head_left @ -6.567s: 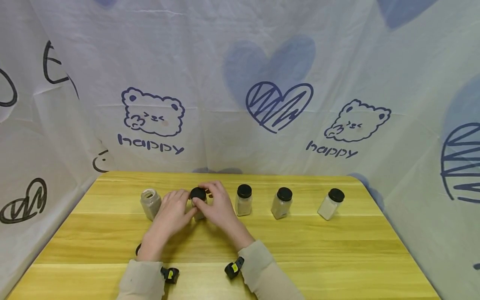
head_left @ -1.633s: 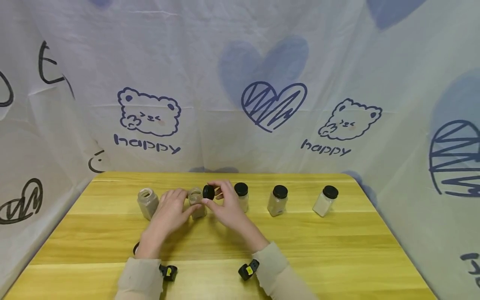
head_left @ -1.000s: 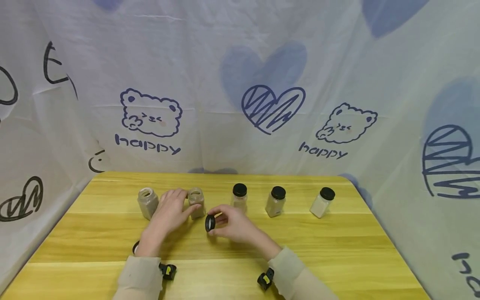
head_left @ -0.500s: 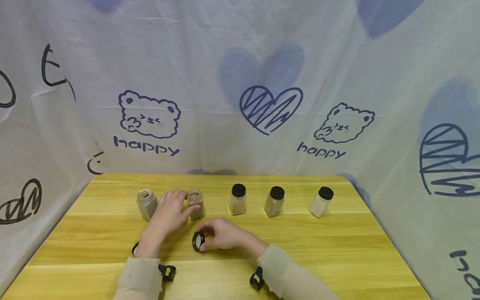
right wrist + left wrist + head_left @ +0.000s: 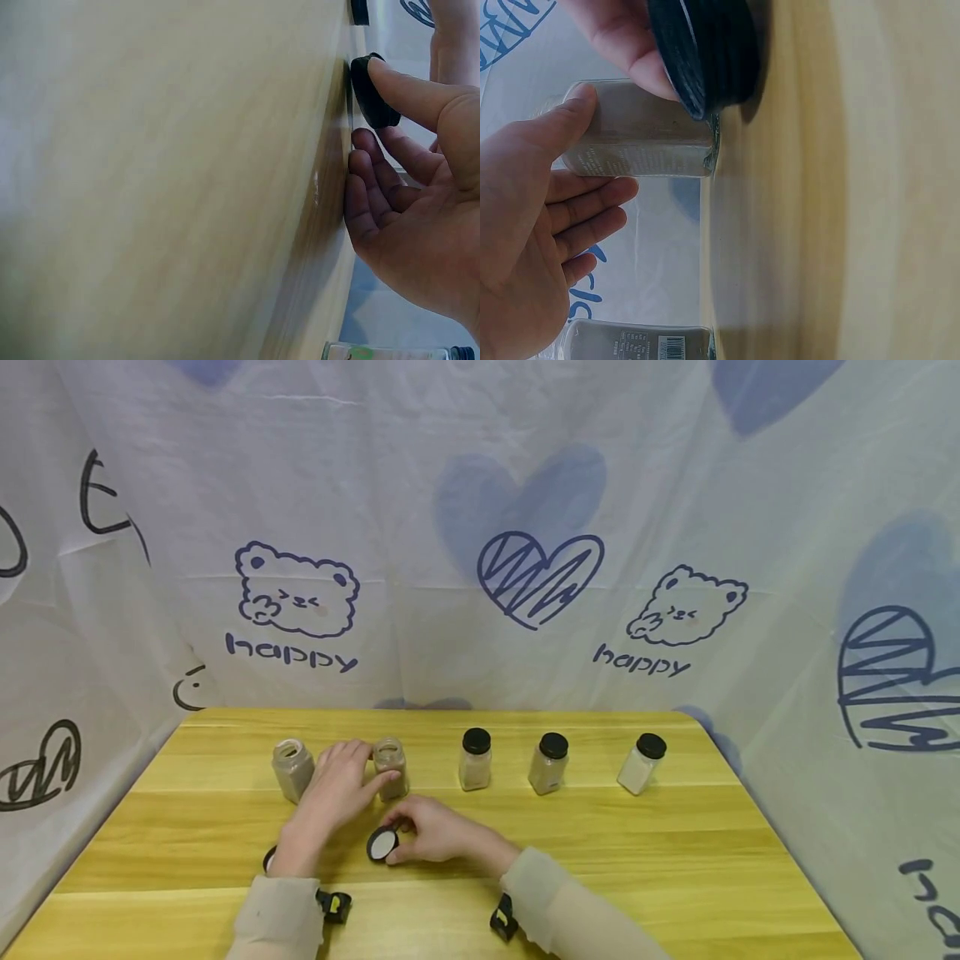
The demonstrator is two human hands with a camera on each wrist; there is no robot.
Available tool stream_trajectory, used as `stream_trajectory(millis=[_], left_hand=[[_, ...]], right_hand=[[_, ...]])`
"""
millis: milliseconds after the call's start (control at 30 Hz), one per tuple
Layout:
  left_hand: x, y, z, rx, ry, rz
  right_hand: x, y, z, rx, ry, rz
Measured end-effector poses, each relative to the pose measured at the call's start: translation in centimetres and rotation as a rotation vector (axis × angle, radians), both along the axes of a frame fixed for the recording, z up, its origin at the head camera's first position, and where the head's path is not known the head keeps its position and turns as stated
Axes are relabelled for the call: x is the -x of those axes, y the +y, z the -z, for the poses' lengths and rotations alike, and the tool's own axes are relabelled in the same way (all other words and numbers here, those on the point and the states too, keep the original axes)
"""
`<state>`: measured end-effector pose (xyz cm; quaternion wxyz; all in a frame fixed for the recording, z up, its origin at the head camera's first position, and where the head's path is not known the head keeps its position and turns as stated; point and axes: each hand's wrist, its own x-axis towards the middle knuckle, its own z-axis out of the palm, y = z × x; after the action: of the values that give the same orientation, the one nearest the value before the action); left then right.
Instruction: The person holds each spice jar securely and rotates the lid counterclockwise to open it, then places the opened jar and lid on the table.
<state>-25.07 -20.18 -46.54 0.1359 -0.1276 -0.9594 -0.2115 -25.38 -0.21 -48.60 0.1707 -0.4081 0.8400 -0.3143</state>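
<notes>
My left hand (image 5: 337, 785) holds an uncapped clear glass jar (image 5: 392, 762) of greyish powder upright on the table. In the left wrist view, the thumb lies on the near side of the jar (image 5: 652, 127), the index finger is hidden behind it, and the other fingers extend past it. Nearer the front, my right hand (image 5: 435, 831) pinches a round black screw lid (image 5: 383, 843) between thumb and fingers. The lid's white inside faces up, tilted, and in the right wrist view the lid (image 5: 375, 94) is down close at the tabletop.
Left of my left hand stands another uncapped jar (image 5: 292, 770). A second black lid (image 5: 270, 859) lies partly hidden by my left forearm. Three black-capped jars, the nearest capped jar (image 5: 475, 768) among them, stand in a row to the right. A printed cloth (image 5: 427, 635) hangs behind the table (image 5: 600, 860).
The lid was on the jar under both hands; my right hand has lifted it off, brought it forward and left to the tabletop, and turned its inside upward. My left hand stays at the jar.
</notes>
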Motion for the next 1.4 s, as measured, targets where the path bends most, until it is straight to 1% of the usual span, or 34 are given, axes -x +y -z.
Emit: stream_trajectory(millis=[200, 367, 467, 567, 700, 833, 933, 1067, 1167, 1233, 1300, 1400], left_hand=[[-0.1, 0.1, -0.1, 0.001, 0.0, 0.002], [-0.1, 0.1, -0.1, -0.003, 0.0, 0.0], [-0.2, 0.2, 0.0, -0.023, -0.012, 0.001], [-0.3, 0.2, 0.0, -0.042, -0.015, -0.003], [-0.4, 0.4, -0.4, -0.044, 0.025, -0.006], [-0.4, 1.2, -1.2, -0.044, 0.115, 0.005], [-0.3, 2.1, -1.9, -0.04, 0.181, 0.005], [-0.1, 3.5, -2.4, -0.024, 0.227, 0.011], [0.1, 5.0, -2.5, -0.013, 0.247, 0.034], [0.3, 6.0, -2.4, -0.007, 0.252, 0.054], [0.4, 7.0, -2.4, -0.006, 0.244, 0.067], [0.5, 8.5, -2.1, -0.002, 0.217, 0.084]], right_hand=[[-0.3, -0.3, 0.1, -0.045, 0.062, 0.008], [-0.7, -0.3, -0.3, -0.081, 0.106, 0.021], [-0.8, 0.1, -0.4, -0.059, 0.08, 0.031], [-0.9, 0.8, -0.5, -0.016, 0.034, 0.049], [-1.5, 2.2, -1.4, 0.042, 0.034, 0.097], [-2.2, 4.0, -2.8, 0.144, 0.078, 0.172], [-2.5, 5.5, -3.8, 0.238, 0.136, 0.234], [-2.5, 7.2, -4.8, 0.396, 0.221, 0.313], [-2.3, 8.2, -5.2, 0.534, 0.249, 0.38], [-2.0, 8.7, -5.4, 0.607, 0.265, 0.431], [-1.6, 9.2, -5.5, 0.659, 0.274, 0.477], [-0.7, 9.7, -5.3, 0.686, 0.319, 0.537]])
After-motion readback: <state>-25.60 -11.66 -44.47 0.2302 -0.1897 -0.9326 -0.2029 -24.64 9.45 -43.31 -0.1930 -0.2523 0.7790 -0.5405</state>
